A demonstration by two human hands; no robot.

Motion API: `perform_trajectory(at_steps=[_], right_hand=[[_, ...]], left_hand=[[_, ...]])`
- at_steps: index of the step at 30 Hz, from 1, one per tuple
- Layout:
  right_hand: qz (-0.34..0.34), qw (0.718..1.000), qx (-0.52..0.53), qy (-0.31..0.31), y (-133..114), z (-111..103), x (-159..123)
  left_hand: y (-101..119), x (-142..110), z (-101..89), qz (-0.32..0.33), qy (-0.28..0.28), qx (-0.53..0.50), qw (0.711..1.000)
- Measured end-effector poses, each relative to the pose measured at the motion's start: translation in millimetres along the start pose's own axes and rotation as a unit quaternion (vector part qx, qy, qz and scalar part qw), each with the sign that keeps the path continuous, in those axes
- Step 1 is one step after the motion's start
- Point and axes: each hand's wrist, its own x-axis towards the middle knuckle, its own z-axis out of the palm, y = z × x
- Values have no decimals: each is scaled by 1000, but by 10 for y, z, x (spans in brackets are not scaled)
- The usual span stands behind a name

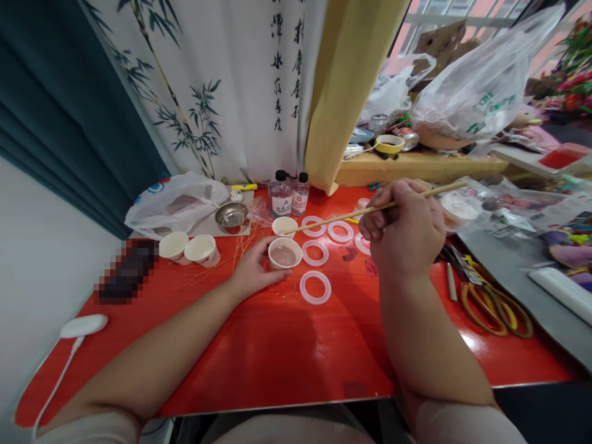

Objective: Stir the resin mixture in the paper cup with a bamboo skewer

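My left hand (253, 271) is wrapped round a paper cup (284, 243) that holds some clear, slightly pinkish liquid. In my right hand (407, 225), closed and raised above the table, is a thin wooden stick (337, 218). It slants down to the left, its tip at the rim of a second paper cup (283, 223) just behind the first; whether it touches cannot be told. Several translucent ring molds (315, 302) lie right of the cups, one partly hidden by my right hand. Behind stand bottles labelled A (281, 203) and B (300, 202).
Two paper cups (203, 253) and a metal bowl (231, 217) stand left, near a plastic bag (176, 200). Scissors (481, 302) lie right beside a grey mat (527, 308). A pixelated dark object (127, 271) and a white corded device (84, 325) are far left.
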Motion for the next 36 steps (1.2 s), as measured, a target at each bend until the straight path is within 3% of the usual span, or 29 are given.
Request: perform_trajectory(at_steps=[18, 36], right_hand=[[15, 999, 27, -33, 31, -3, -32], [20, 994, 5, -105, 162, -47, -66]], left_hand=[[40, 1, -6, -6, 4, 7, 1000], [47, -8, -20, -1, 0, 17, 1000]])
